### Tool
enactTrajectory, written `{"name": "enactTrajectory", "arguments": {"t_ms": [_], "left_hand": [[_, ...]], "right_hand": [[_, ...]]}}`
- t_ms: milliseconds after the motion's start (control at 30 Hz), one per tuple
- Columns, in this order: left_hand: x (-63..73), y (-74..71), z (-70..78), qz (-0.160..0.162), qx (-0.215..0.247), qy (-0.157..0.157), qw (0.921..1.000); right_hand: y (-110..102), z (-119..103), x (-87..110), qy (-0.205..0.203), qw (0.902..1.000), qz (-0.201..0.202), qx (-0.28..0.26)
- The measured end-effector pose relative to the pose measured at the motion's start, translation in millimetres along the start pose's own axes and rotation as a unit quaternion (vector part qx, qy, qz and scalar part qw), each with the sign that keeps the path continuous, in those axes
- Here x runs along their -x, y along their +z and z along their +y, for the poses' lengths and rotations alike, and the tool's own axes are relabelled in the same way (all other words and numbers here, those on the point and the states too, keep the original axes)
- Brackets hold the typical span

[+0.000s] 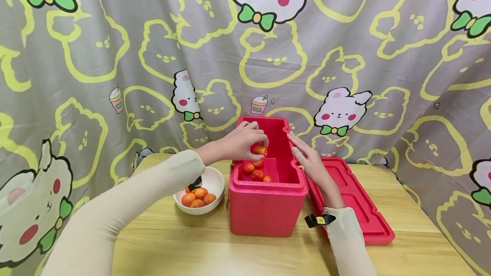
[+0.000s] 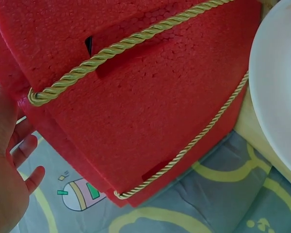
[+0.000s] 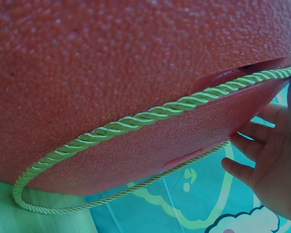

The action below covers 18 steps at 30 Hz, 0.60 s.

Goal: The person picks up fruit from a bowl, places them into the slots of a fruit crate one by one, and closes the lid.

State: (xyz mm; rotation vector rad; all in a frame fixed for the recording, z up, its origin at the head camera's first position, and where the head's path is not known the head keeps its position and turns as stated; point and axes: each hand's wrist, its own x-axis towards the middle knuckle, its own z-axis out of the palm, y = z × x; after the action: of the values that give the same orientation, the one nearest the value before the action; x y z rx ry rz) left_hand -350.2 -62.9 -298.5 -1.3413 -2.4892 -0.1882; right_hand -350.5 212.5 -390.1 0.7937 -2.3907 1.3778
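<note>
My left hand (image 1: 249, 142) pinches a small oval orange-red fruit (image 1: 261, 151) between thumb and fingers, just inside the top of a red foam box (image 1: 264, 212). Several similar fruits (image 1: 258, 175) lie on the box floor below it. My right hand (image 1: 310, 163) rests against the right rim of the box with its fingers fairly straight. In the right wrist view, its fingers (image 3: 247, 145) lie along the box's far side. The left wrist view shows part of my left hand (image 2: 9, 170) past the box edge; the held fruit is hidden there.
Left of the box, a white bowl (image 1: 218, 182) holds several orange-red fruits. A red lid (image 1: 364, 208) lies on the wooden table (image 1: 172, 246) to the right. Gold rope handles (image 2: 131, 41) hang on the box's sides. A patterned curtain (image 1: 215, 63) hangs behind.
</note>
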Motion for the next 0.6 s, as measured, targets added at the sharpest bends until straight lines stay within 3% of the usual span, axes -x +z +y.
{"name": "enactTrajectory", "arguments": {"t_ms": [400,600], "left_hand": [[-2.9,8.2,0.0,-0.009,0.013,-0.004,0.9999],[-3.9,5.0,1.7,-0.005,0.001,-0.004,1.0000]], "right_hand": [[-0.5,-1.3,1.0,0.000,0.9999,-0.005,-0.010],[-0.6,-0.4,0.9,0.000,0.9999,-0.006,-0.010]]}}
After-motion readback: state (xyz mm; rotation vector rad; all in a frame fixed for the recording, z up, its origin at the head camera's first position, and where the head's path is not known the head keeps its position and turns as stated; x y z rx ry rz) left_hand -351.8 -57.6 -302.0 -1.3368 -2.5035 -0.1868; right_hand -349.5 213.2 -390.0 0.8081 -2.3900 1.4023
